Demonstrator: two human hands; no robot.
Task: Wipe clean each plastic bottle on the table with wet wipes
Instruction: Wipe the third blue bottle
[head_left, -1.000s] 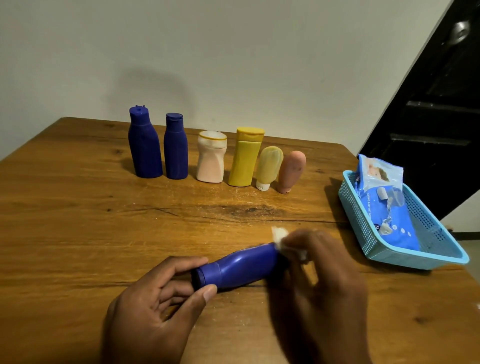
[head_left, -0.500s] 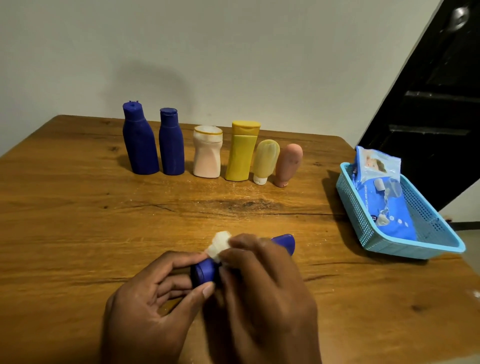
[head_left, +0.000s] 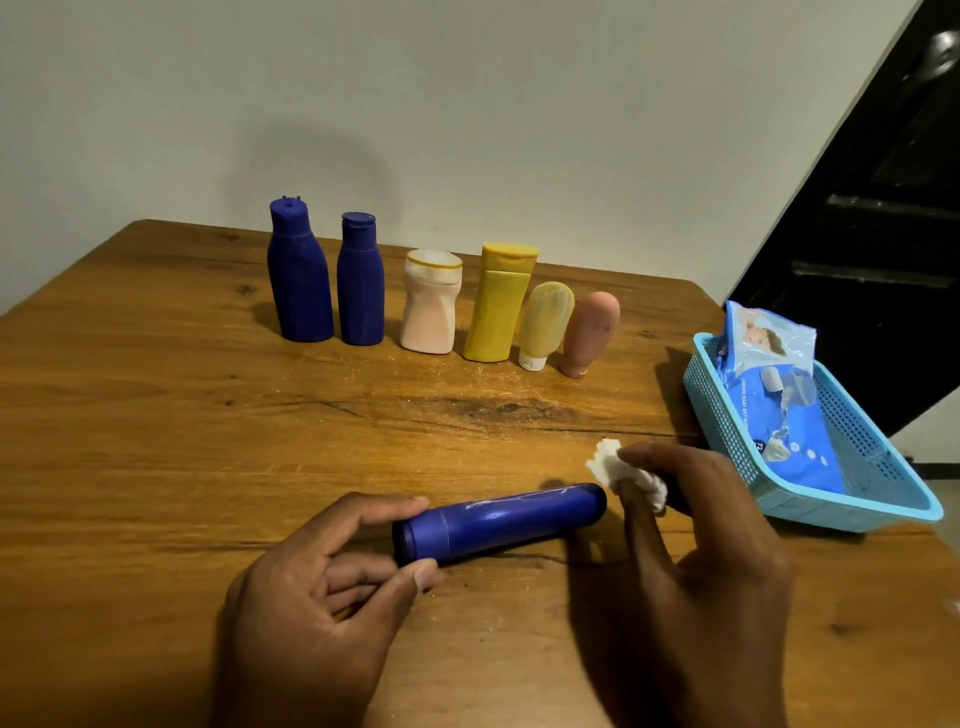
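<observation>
The dark blue bottle (head_left: 501, 522) is held lying on its side just above the wooden table (head_left: 156, 415), cap end toward the left hand (head_left: 322, 587), which pinches that end between thumb and fingers. A wadded wet wipe (head_left: 626, 475) is gripped by the right hand (head_left: 696, 545) just beside the bottle's base. The bottle is judged light, rigid and smooth, likely slippery once wetted; a firm hold at the cap end is advised. Six upright bottles (head_left: 431, 304) are ranged behind; a wipes pack (head_left: 769, 395) lies in the blue basket (head_left: 857, 499).
</observation>
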